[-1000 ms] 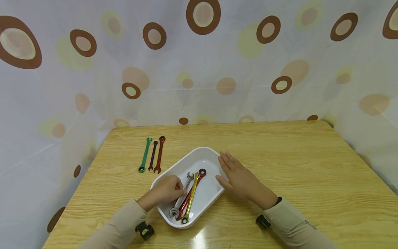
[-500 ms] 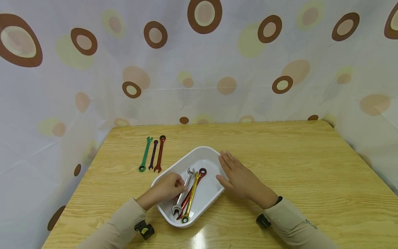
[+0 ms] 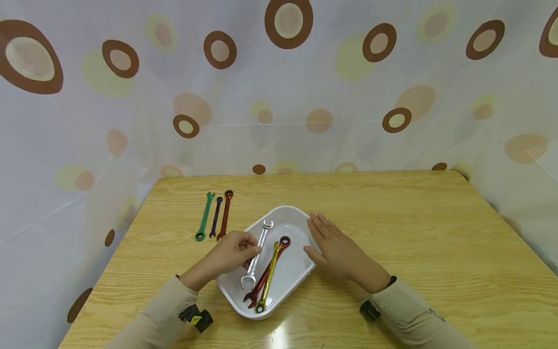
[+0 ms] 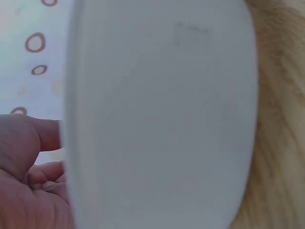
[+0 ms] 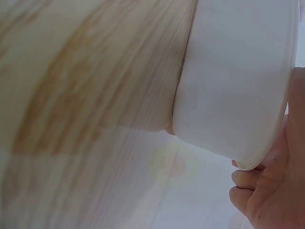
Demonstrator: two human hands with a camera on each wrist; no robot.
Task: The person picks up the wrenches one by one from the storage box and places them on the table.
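"What sits closest to you?"

"My beige sleeves, one coming in from each side, with a small black device strapped under my left wrist and another under my right."

"And your hands?"

"They're apart. My left hand has its thumb and curled fingers pinching a silver wrench around its middle. My right hand lies flat along the right side of the tray, fingers straight, thumb reaching over the rim."

"Where exactly is the silver wrench?"

"Over the left half of that white tray, slanting, one end toward me and the other toward the far rim. I can't tell whether it touches the tray."

"Anything else in there?"

"Two wrenches, just right of the silver one: a yellow wrench lying across a shiny red wrench."

"Beyond the tray?"

"On the wooden tabletop, to the far left, three more lie side by side: a green wrench, a small purple wrench and a dark red wrench, its near end close behind my left hand in the head view."

"And past those?"

"A pale cloth with brown, peach and yellow ovals, hanging behind the far edge."
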